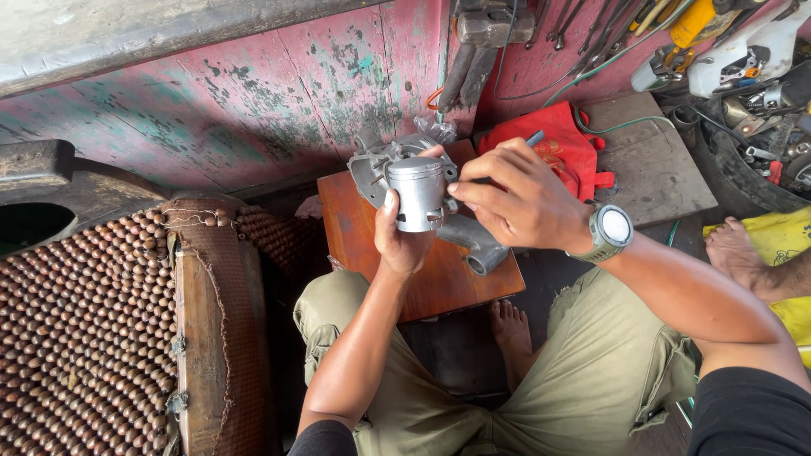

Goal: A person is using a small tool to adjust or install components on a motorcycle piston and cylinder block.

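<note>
Left hand (pixel 401 241) grips silver piston (pixel 420 192) upright above wooden worktop (pixel 439 283); right hand (pixel 515 203) pinches at its side, near pin hole. Best kept steady, fingertips square, cylinder casting (pixel 380 165) just behind.

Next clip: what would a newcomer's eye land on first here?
At centre, the left hand grips a shiny silver metal piston, with the right hand pinching at its side above a small reddish wooden stool. A brown wooden-bead seat mat fills the lower left; a red cloth bag lies behind the hands.
</note>
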